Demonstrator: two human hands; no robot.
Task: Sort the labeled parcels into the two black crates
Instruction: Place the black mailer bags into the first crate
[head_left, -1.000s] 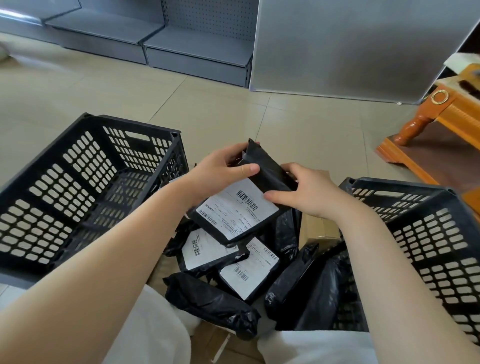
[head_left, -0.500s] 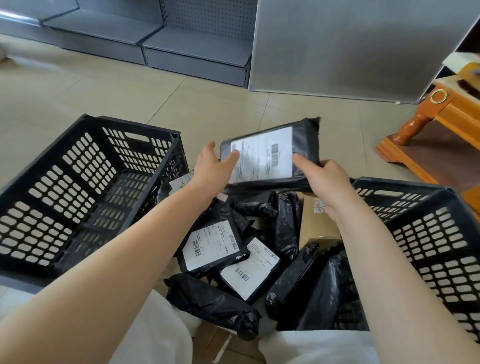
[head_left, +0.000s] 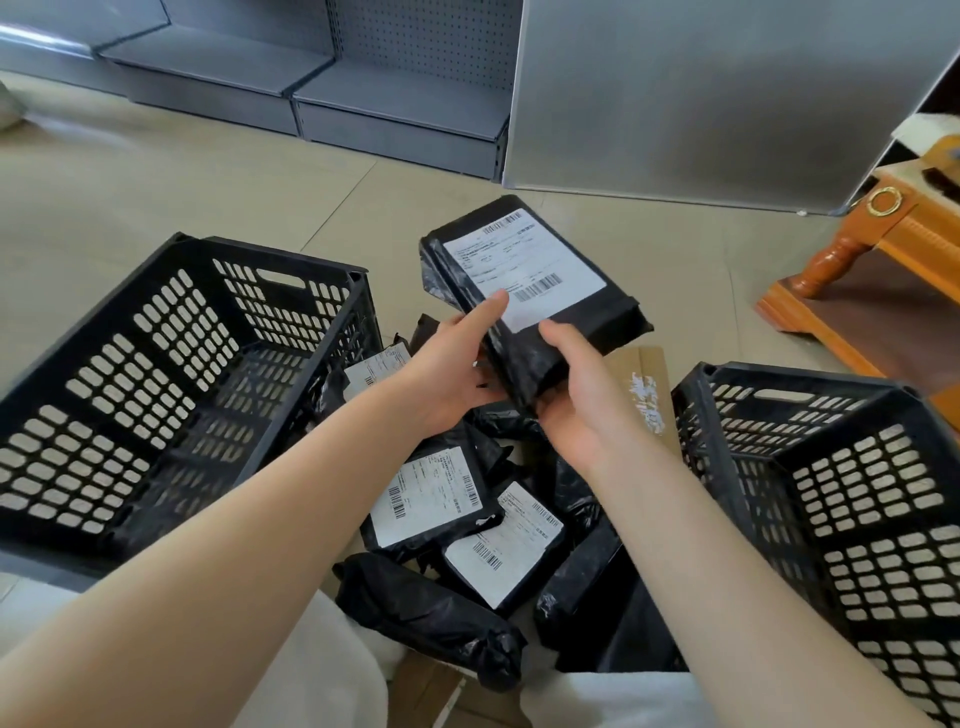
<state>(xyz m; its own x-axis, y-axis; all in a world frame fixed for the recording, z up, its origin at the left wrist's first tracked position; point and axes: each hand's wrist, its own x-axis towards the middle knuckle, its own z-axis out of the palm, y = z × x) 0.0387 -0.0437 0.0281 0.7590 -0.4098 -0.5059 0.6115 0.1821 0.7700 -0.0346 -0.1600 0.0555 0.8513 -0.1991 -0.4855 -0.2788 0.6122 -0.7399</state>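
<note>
Both hands (left (head_left: 449, 371), right (head_left: 582, 395)) grip parcel (head_left: 530, 280), label up, long axis tilted away-left.

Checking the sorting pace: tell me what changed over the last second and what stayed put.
The held parcel was lifted off the pile, up and away from the body, and turned so its white label faces the camera. The left hand and right hand kept hold throughout, now gripping its near end. The left crate, right crate and the parcels on the floor stayed as they were.
</note>
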